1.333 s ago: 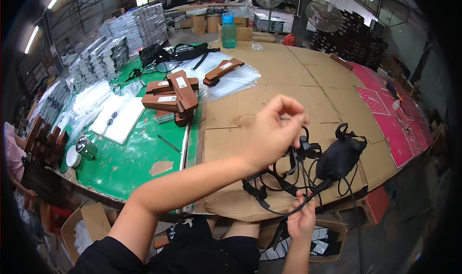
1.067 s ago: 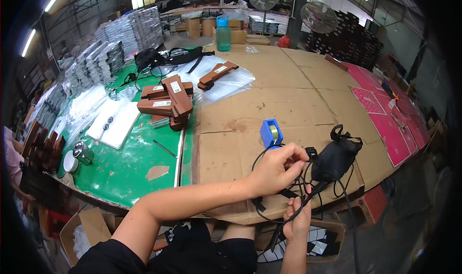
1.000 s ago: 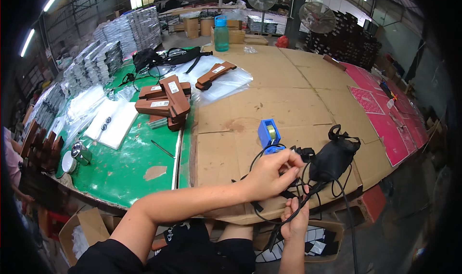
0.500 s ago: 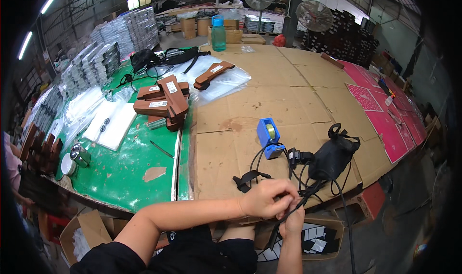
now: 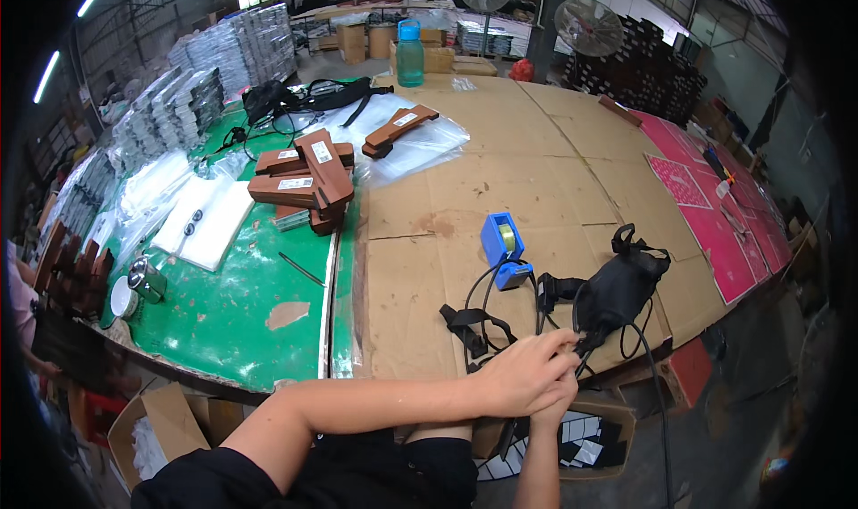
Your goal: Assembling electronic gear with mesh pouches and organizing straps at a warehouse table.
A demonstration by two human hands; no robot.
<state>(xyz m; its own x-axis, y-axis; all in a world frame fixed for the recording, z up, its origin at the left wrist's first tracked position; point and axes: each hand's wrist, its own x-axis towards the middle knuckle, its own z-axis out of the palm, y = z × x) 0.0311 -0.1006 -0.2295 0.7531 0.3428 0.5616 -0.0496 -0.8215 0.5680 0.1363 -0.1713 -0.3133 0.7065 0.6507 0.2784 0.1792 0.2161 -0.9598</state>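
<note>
workshop space with stacked goods surrounds a wide tabletop (image 5: 407, 308): green on the left, cardboard-covered in the middle, pink on the right. at its near edge, a person's left hand (image 5: 523, 379) crosses over the right hand (image 5: 558, 407). the left fingers are curled nearly together, tips at black cords (image 5: 585, 341); whether they grip them cannot be told. the right fingers are mostly hidden, their hold unclear. just right of the hands lies a black pouch (image 5: 621, 286); beyond them sits a blue tape dispenser (image 5: 500, 241). farther left, brown pieces (image 5: 331, 171) are heaped.
</note>
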